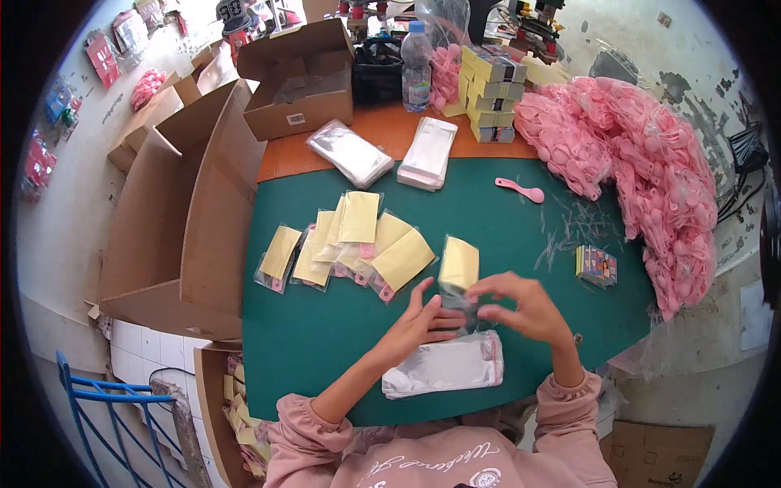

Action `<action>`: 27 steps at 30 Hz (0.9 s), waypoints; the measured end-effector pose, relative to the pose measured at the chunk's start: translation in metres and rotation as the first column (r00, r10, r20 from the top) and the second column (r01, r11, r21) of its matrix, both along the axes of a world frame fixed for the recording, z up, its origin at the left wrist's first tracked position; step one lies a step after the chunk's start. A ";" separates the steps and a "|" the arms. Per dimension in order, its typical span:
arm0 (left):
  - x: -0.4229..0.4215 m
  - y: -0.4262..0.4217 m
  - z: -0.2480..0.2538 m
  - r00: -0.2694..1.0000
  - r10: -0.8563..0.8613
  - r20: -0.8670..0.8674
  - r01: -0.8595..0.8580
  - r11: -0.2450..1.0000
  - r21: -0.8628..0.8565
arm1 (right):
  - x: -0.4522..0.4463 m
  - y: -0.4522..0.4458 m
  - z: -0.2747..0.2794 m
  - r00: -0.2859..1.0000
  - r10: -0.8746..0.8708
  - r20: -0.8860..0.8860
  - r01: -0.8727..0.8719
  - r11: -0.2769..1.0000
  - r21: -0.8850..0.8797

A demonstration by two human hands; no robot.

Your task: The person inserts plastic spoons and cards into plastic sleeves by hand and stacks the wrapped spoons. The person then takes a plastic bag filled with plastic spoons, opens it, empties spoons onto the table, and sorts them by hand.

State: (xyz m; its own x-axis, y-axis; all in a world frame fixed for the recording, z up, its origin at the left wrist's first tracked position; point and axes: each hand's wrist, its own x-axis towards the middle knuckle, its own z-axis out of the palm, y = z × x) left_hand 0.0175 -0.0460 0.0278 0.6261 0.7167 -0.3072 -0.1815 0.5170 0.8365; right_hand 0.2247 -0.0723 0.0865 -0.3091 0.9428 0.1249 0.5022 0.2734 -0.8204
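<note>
A clear plastic bag with a yellow card (460,262) inside stands between my hands, its lower end blurred. My left hand (419,323) has its fingers stretched out, with the fingertips against the bag's lower part. My right hand (521,306) has its fingers curled at the bag's right edge, gripping it near the lower end. Just below lies a stack of clear bags (443,366). To the left, several filled bags with yellow cards (359,217) overlap on the green table top (325,358), pink pieces showing at their lower ends.
A pink spoon (521,190) and a small stack of printed cards (596,266) lie at right. Beyond them is a big heap of bagged pink spoons (651,179). Two stacks of clear bags (427,153), card bundles (492,89), a water bottle (416,69) and cardboard boxes (215,203) surround the back and left.
</note>
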 end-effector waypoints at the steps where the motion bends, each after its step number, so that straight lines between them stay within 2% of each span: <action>1: 0.002 -0.004 -0.002 0.995 0.007 0.096 0.008 0.987 -0.158 | -0.001 0.000 -0.003 1.000 0.001 -0.001 -0.001 1.000 -0.002; 2: 0.003 -0.005 -0.004 0.999 -0.002 0.039 0.004 1.000 -0.030 | -0.004 -0.001 -0.007 0.998 0.027 0.062 -0.029 0.999 0.038; 3: 0.002 -0.003 -0.005 0.999 0.001 0.039 0.001 1.000 -0.030 | -0.006 -0.002 -0.009 0.991 0.051 0.127 -0.061 0.995 0.076; 4: 0.000 -0.001 -0.005 0.999 -0.030 0.022 0.031 0.998 -0.048 | -0.009 -0.003 -0.010 0.986 -0.012 0.167 0.009 1.000 0.015; 5: -0.002 0.000 -0.005 0.998 -0.063 0.007 0.063 0.996 -0.066 | -0.015 -0.005 -0.013 0.986 -0.012 0.166 0.009 1.000 0.013; 7: -0.003 0.002 -0.003 0.999 -0.051 0.002 0.051 0.995 -0.089 | -0.027 -0.006 -0.019 0.963 -0.123 0.241 0.097 0.988 0.119; 11: -0.007 0.006 0.003 0.995 -0.080 -0.051 0.069 0.979 -0.193 | -0.054 -0.008 -0.027 0.981 -0.070 0.180 0.049 0.992 0.119; 14: -0.009 0.006 -0.002 0.994 -0.078 -0.080 0.064 0.985 -0.162 | -0.062 -0.007 -0.031 0.970 -0.060 0.236 0.017 0.984 0.178; 17: -0.005 0.003 0.003 0.996 -0.055 -0.068 0.045 0.988 -0.145 | -0.064 -0.006 -0.030 0.962 -0.048 0.268 -0.008 0.979 0.202; 19: -0.006 0.003 0.001 0.999 -0.052 -0.004 0.050 0.985 -0.165 | -0.067 -0.008 -0.033 0.932 -0.074 0.354 -0.047 0.946 0.322; 20: -0.007 0.004 -0.001 0.997 -0.048 0.056 0.057 0.981 -0.184 | -0.069 -0.008 -0.035 0.932 -0.073 0.355 -0.048 0.946 0.322; 22: -0.008 0.006 -0.007 0.995 -0.040 0.087 0.059 0.971 -0.231 | -0.070 -0.009 -0.037 0.874 -0.107 0.474 -0.131 0.887 0.443; 24: -0.011 0.007 -0.007 0.993 -0.031 0.116 0.062 0.960 -0.275 | -0.070 -0.010 -0.032 0.861 -0.106 0.498 -0.159 0.873 0.460; 26: -0.012 0.007 -0.003 0.993 -0.049 0.107 0.071 0.974 -0.215 | -0.066 -0.009 -0.030 0.847 -0.107 0.521 -0.184 0.860 0.477; 27: -0.011 0.006 -0.003 0.993 -0.051 0.106 0.073 0.974 -0.215 | -0.061 -0.008 -0.030 0.874 -0.038 0.484 -0.214 0.865 0.454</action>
